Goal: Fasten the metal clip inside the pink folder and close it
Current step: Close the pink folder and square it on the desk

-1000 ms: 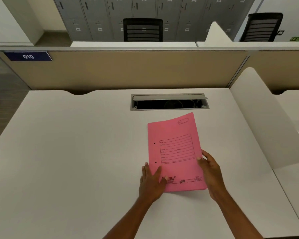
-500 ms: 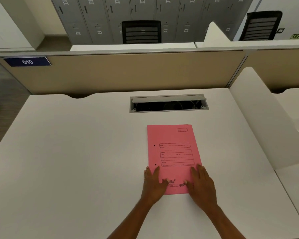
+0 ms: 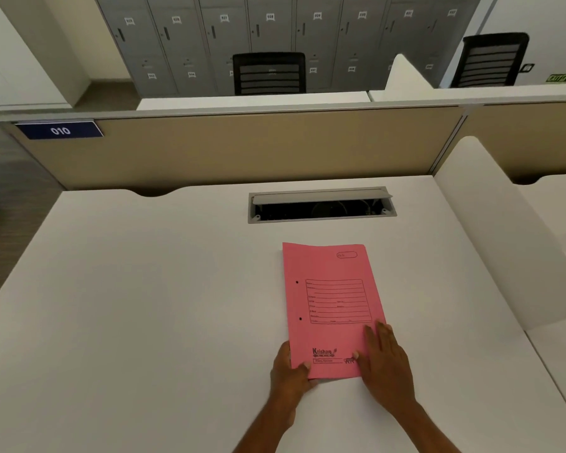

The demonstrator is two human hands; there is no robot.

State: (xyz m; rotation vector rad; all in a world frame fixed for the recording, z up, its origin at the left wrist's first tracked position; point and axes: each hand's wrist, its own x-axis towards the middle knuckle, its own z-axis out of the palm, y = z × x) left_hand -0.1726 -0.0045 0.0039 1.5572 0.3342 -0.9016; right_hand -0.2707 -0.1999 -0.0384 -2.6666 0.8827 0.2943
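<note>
The pink folder lies closed and flat on the white desk, printed cover up, spine with two small holes on its left. My left hand grips the folder's near left corner, thumb on top. My right hand rests flat on the near right part of the cover, fingers spread. The metal clip is hidden inside the folder.
A grey cable hatch stands open in the desk just beyond the folder. A beige partition with a blue "010" plate closes the far edge. A white divider rises on the right.
The folder was tilted and now lies straight and squared to me. My left hand shifted from the cover to the near left corner; my right hand slid to the near right cover.
</note>
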